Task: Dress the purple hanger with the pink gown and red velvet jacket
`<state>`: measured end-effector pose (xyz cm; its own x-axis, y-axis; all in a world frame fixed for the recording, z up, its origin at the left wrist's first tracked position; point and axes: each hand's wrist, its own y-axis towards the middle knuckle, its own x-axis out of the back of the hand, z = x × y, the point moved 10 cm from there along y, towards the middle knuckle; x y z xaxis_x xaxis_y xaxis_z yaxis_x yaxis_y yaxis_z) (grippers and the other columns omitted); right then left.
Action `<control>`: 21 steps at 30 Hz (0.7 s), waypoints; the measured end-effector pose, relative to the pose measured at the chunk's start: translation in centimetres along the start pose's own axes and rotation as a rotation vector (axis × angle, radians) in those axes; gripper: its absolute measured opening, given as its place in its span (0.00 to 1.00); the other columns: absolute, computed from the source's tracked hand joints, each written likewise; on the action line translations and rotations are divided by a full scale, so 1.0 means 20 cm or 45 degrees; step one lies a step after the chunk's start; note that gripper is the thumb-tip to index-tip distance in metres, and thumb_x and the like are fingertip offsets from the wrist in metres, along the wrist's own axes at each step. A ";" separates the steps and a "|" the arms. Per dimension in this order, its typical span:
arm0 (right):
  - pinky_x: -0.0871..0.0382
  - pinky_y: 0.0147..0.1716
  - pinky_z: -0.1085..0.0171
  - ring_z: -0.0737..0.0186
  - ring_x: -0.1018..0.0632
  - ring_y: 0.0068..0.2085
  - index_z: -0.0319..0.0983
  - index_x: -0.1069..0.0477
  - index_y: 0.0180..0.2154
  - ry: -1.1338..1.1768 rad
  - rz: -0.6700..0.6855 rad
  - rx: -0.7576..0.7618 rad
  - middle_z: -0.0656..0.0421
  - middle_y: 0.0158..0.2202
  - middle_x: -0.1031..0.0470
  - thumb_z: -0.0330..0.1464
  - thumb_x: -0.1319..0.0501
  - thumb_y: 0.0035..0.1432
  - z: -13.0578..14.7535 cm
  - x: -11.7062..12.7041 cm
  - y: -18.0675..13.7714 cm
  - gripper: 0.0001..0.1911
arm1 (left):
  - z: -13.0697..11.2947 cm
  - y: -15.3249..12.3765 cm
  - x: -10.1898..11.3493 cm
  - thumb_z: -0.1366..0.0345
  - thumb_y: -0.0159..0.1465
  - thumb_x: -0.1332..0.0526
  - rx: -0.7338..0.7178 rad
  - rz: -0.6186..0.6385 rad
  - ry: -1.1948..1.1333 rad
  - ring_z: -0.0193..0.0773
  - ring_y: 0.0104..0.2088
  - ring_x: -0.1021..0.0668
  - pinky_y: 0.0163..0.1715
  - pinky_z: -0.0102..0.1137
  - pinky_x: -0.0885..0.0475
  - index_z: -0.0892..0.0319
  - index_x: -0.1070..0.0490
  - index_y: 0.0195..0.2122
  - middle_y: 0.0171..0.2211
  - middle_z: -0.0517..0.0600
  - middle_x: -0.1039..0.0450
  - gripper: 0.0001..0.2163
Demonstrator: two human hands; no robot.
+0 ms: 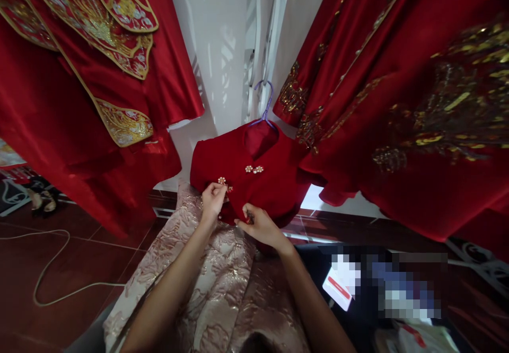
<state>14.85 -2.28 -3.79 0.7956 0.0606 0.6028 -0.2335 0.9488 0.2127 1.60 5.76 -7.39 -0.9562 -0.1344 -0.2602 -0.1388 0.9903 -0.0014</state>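
A small red jacket [274, 183] hangs on a purple hanger [265, 104] in front of me, above a pale pink brocade skirt [207, 289]. Pearl clasps sit on its front: one pair [254, 169] near the collar, another [222, 181] lower left. My left hand [212, 198] pinches the fabric right below the lower clasp, fingers closed. At the jacket's lower front edge, my right hand [260, 224] is closed on the red cloth, with a small fastening between its fingertips.
Large red embroidered gowns hang at the left [79, 104] and right [405, 104]. A white wall [222, 51] stands behind. A white cable [51, 268] loops over the dark red floor. A blurred patch and a white card [338, 288] lie at lower right.
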 end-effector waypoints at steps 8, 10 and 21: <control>0.45 0.25 0.69 0.70 0.37 0.26 0.39 0.41 0.25 0.024 0.288 0.038 0.66 0.23 0.39 0.34 0.39 0.49 0.01 0.00 -0.06 0.11 | -0.31 -0.06 -0.37 0.64 0.59 0.42 -0.563 0.512 0.471 0.34 0.35 0.24 0.39 0.29 0.29 0.59 0.27 0.34 0.34 0.49 0.25 0.07; 0.45 0.24 0.69 0.70 0.38 0.25 0.39 0.40 0.25 0.017 0.310 0.015 0.65 0.22 0.39 0.34 0.39 0.49 0.01 0.01 -0.07 0.11 | -0.41 -0.10 -0.46 0.67 0.61 0.44 -0.785 0.586 0.588 0.33 0.37 0.24 0.40 0.30 0.30 0.57 0.29 0.40 0.38 0.50 0.26 0.07; 0.44 0.25 0.68 0.69 0.36 0.26 0.39 0.39 0.26 -0.025 0.361 -0.048 0.64 0.24 0.37 0.37 0.37 0.49 -0.03 0.08 -0.11 0.12 | -0.52 -0.17 -0.64 0.60 0.63 0.46 -1.331 0.430 1.443 0.45 0.42 0.33 0.32 0.32 0.32 0.58 0.33 0.39 0.38 0.55 0.37 0.09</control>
<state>16.95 -4.06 -3.86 0.6905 0.3192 0.6491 -0.4237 0.9058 0.0053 11.66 3.68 6.07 -0.6003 -0.3508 0.7187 0.4611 0.5824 0.6695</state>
